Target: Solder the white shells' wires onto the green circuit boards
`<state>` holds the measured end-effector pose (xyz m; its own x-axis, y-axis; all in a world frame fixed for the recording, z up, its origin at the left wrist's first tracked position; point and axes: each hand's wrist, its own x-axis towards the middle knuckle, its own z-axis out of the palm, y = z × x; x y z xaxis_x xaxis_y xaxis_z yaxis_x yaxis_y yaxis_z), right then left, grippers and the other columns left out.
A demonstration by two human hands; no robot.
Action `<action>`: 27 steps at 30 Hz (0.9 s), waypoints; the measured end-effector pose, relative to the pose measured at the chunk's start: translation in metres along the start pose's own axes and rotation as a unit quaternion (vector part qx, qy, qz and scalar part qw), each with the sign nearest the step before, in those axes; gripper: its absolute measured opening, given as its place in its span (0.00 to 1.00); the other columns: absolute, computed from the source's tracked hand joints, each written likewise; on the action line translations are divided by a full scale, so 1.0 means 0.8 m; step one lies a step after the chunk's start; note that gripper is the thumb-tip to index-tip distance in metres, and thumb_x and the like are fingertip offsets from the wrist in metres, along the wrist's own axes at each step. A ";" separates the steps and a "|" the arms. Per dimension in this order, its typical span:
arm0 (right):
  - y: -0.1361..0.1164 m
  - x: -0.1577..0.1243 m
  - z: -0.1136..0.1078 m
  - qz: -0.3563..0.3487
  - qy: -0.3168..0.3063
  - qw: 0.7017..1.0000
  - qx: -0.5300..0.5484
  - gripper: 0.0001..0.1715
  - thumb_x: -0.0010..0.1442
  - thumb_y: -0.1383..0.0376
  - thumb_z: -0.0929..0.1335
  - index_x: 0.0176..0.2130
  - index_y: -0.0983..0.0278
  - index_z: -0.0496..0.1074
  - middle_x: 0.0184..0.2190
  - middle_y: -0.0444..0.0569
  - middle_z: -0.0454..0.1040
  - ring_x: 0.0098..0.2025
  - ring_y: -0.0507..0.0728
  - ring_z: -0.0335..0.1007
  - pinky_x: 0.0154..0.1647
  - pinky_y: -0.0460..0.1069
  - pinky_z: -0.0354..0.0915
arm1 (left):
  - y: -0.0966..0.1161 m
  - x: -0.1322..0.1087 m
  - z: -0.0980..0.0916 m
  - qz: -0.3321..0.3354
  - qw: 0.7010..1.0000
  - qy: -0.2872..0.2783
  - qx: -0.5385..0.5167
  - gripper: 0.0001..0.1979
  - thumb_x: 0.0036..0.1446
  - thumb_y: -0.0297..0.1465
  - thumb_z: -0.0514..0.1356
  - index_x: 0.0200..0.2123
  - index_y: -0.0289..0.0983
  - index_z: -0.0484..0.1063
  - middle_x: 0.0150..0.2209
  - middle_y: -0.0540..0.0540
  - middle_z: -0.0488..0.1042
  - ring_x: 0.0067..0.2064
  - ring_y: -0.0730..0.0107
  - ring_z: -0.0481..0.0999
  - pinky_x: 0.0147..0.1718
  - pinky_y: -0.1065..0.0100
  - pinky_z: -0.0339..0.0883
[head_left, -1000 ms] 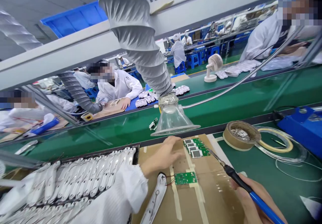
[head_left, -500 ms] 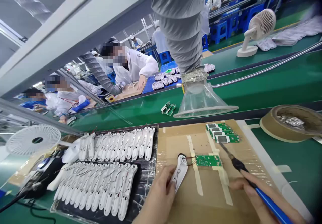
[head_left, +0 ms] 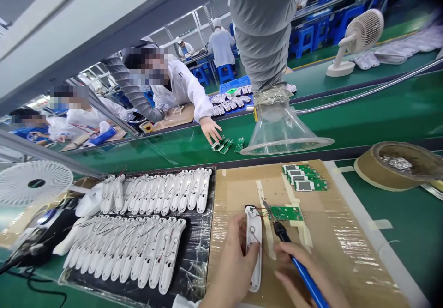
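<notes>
The green circuit board (head_left: 287, 213), taken as reference, lay on the cardboard sheet (head_left: 238, 188) with its long axis running left to right. The white housing (head_left: 255, 271) lay left of the board, extending toward the person, its long axis roughly square to the board's; thin wires (head_left: 260, 210) ran between them. The left hand (head_left: 235, 262) had a narrow grip, holding the housing between thumb and fingers. The right hand (head_left: 313, 266), on the person's side of the board, had its grip closed around the soldering iron (head_left: 281, 231). The iron slanted away and leftward, its tip beside the board's wired left end; contact could not be determined.
</notes>
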<state>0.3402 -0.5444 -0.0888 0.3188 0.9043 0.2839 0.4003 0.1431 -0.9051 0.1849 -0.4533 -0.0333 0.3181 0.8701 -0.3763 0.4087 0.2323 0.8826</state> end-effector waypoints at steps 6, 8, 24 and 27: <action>0.014 0.003 0.020 -0.018 -0.022 0.999 0.019 0.16 0.77 0.58 0.62 0.58 0.53 0.73 0.46 0.51 0.80 0.41 0.60 0.84 0.40 0.49 0.81 | -0.012 -0.008 0.020 0.053 0.995 0.090 -0.004 0.27 0.63 0.27 0.62 0.65 0.41 0.66 0.59 0.38 0.75 0.59 0.54 0.77 0.58 0.55 0.75; 0.020 0.007 0.021 -0.026 -0.020 0.999 0.013 0.16 0.77 0.61 0.62 0.58 0.54 0.74 0.42 0.50 0.79 0.38 0.60 0.84 0.37 0.49 0.81 | -0.019 -0.011 0.025 0.076 0.988 0.129 0.042 0.26 0.63 0.25 0.62 0.63 0.42 0.69 0.63 0.38 0.71 0.61 0.54 0.76 0.58 0.55 0.75; 0.015 0.019 0.006 -0.025 0.063 0.997 -0.037 0.14 0.79 0.56 0.64 0.58 0.55 0.72 0.47 0.48 0.81 0.45 0.57 0.83 0.46 0.47 0.79 | -0.013 0.005 0.027 0.140 0.976 0.072 0.151 0.13 0.67 0.26 0.60 0.38 0.45 0.85 0.71 0.43 0.65 0.72 0.46 0.66 0.64 0.48 0.72; 0.006 0.020 -0.013 0.012 0.095 0.994 -0.057 0.17 0.80 0.58 0.63 0.63 0.54 0.72 0.47 0.46 0.83 0.48 0.56 0.84 0.51 0.46 0.77 | -0.009 0.009 0.034 0.116 0.979 0.087 0.146 0.12 0.66 0.27 0.61 0.36 0.45 0.85 0.70 0.43 0.67 0.68 0.48 0.71 0.60 0.50 0.75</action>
<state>0.3562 -0.5334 -0.0855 0.4813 0.8131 0.3274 0.4814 0.0669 -0.8739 0.2078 -0.4609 -0.0496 0.2908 0.9517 -0.0982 0.5773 -0.0927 0.8113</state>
